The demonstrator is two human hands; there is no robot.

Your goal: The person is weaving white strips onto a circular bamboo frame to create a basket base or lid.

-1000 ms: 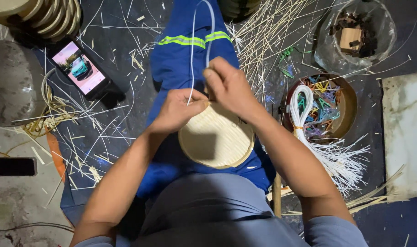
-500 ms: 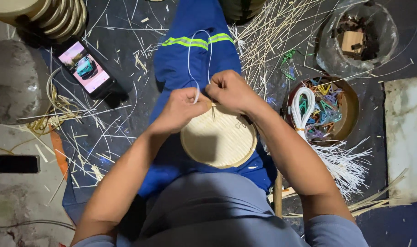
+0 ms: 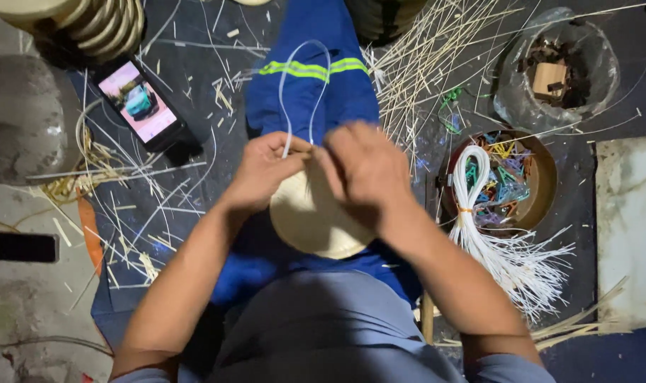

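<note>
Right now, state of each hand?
Left hand: closed, pinching the white strand at the rim of the round woven disc.
Right hand: fingers curled on the disc's top edge; whether it grips cannot be told.

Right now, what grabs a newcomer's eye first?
Dead centre, the left hand and right hand meet over a pale round woven disc on the lap, the left pinching a white strand loop. At upper left, a lit phone glows among scattered thin splints.
</note>
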